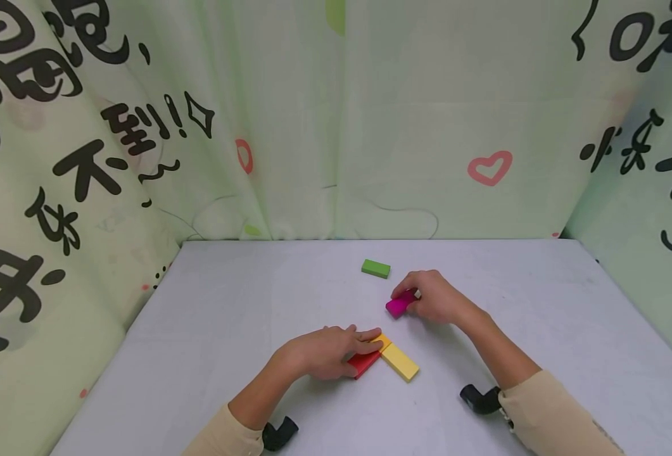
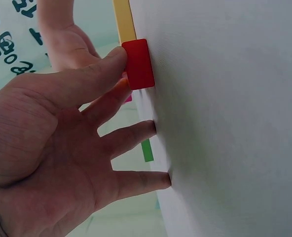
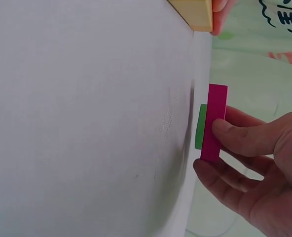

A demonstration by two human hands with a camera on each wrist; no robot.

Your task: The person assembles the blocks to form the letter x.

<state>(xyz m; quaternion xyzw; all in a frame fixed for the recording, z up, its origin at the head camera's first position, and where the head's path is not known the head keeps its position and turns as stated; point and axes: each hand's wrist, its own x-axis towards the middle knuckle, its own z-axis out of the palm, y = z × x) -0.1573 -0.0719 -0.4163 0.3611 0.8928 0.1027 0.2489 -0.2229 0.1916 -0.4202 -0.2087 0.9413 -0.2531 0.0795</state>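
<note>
My right hand grips a magenta block between thumb and fingers; in the right wrist view the magenta block is held by its side and end, just off the white table. With spread, fairly straight fingers, my left hand rests over a red block and an orange block. Its thumb touches the red block in the left wrist view, while other fingertips reach the table. A yellow block lies end to end with the orange one, beside the red one.
A green block lies farther back on the white-covered table. Pale green curtains with dark lettering surround the table at the back and both sides. A black wrist device sits by the right sleeve, another by the left.
</note>
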